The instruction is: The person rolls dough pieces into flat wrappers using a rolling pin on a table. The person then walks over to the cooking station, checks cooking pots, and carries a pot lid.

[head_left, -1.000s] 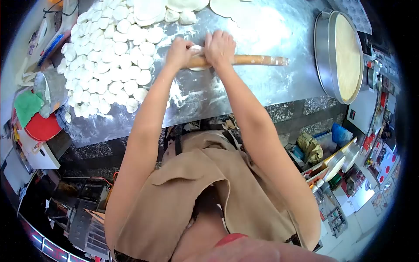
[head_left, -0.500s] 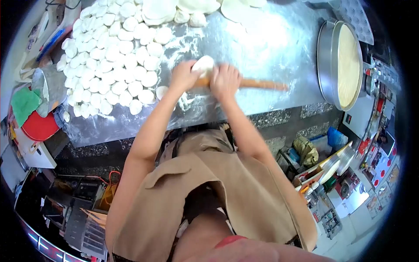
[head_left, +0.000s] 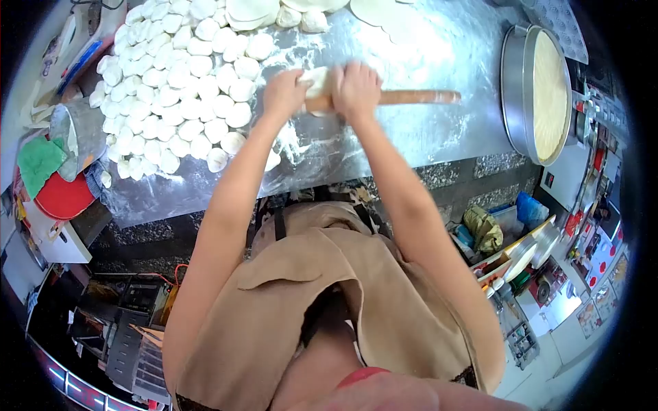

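On the floured metal table, my right hand (head_left: 356,90) is wrapped over a wooden rolling pin (head_left: 419,97), which points to the right. A flat piece of dough (head_left: 317,81) lies partly under the pin, between my hands. My left hand (head_left: 284,94) has its fingers closed at the left edge of this dough, close to the pin's left end; the exact grip is partly hidden. Left of my hands spread many small dough pieces (head_left: 200,88) in a dense layer. Larger rolled dough sheets (head_left: 248,10) lie at the far edge.
A round metal pan (head_left: 519,92) with a pale dough-like layer inside stands on edge at the table's right. At the left are a metal scoop-like container (head_left: 77,137), a green cloth (head_left: 44,159) and a red round object (head_left: 63,197). Shelves and bins stand below right.
Both hands and the rolling pin have moved away from my body, toward the far side. The pin has turned closer to level, and the dough now lies farther under it.
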`<state>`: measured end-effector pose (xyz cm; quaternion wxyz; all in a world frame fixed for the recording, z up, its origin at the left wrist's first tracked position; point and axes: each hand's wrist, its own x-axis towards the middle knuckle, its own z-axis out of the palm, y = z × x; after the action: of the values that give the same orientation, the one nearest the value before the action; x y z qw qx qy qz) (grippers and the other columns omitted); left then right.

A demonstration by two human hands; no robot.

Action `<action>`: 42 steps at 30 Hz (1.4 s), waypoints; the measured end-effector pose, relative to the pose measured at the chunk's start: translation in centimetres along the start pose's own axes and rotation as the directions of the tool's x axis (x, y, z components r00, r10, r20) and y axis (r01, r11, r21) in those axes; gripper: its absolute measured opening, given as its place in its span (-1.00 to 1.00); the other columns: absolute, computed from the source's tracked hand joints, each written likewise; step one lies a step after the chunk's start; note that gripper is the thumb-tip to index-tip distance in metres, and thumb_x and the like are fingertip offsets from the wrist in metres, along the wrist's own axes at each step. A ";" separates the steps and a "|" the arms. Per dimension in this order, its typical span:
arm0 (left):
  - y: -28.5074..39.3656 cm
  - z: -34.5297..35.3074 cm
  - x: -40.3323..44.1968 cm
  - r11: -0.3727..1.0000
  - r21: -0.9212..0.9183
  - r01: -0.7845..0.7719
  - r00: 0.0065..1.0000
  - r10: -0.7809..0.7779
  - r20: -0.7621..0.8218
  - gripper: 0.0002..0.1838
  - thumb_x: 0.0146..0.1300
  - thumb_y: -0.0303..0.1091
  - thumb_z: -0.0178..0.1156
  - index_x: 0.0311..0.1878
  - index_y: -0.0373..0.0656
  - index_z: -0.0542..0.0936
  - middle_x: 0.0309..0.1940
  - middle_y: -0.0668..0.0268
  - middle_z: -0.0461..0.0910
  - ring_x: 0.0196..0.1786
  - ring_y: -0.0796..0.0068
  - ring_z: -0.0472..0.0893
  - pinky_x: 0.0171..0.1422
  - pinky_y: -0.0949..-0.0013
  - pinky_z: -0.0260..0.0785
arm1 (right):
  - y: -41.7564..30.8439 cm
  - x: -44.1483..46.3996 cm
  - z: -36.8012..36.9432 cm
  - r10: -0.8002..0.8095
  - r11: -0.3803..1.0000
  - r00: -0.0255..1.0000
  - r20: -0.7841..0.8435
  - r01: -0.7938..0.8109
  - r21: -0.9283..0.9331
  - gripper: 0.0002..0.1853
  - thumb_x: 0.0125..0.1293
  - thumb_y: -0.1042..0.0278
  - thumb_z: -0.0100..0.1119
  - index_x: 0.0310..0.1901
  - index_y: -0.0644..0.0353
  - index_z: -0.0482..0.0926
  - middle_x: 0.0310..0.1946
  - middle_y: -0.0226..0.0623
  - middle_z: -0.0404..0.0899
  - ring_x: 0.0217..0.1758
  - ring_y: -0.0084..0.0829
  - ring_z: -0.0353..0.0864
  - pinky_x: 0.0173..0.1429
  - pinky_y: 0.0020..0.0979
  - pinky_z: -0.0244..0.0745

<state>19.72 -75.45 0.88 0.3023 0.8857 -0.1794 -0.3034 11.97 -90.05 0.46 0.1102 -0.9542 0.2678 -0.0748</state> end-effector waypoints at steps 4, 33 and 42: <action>-0.9 1.3 -2.9 0.997 -0.075 -0.031 0.999 0.034 0.036 -0.67 0.11 -0.15 0.26 -0.13 -0.17 0.64 -0.21 0.01 0.64 -0.09 0.02 0.62 0.03 0.11 0.44 | 1.7 -7.5 0.3 -0.087 0.995 0.995 -0.039 0.085 -0.046 -0.71 0.29 0.09 0.00 -0.29 0.15 0.54 -0.27 -0.15 0.48 -0.13 -0.13 0.44 0.06 -0.09 0.23; -3.8 -1.4 -3.4 0.994 -0.107 0.038 0.979 -0.058 -0.194 -0.68 0.18 -0.31 0.20 -0.02 -0.21 0.59 -0.17 -0.06 0.63 -0.06 -0.09 0.59 0.04 0.03 0.42 | -0.6 -7.7 -0.4 -0.145 0.988 0.984 -0.105 0.140 -0.059 -0.79 0.28 0.16 0.05 -0.33 0.12 0.53 -0.34 -0.19 0.48 -0.21 -0.14 0.44 -0.03 -0.11 0.25; 1.4 -3.9 3.1 0.962 0.112 -0.249 0.940 0.212 0.269 -0.51 0.10 -0.07 0.32 -0.04 -0.28 0.59 -0.12 0.00 0.65 -0.04 0.00 0.62 0.05 0.13 0.44 | 2.0 -7.7 0.5 -0.143 0.984 0.977 -0.159 0.157 0.078 -0.81 0.21 0.12 0.11 -0.28 0.03 0.50 -0.31 -0.30 0.48 -0.14 -0.21 0.44 0.08 -0.13 0.25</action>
<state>24.39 -76.38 2.96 0.2453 0.8318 -0.3408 -0.3631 4.62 -87.58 -1.13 0.1265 -0.9572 0.1989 -0.1678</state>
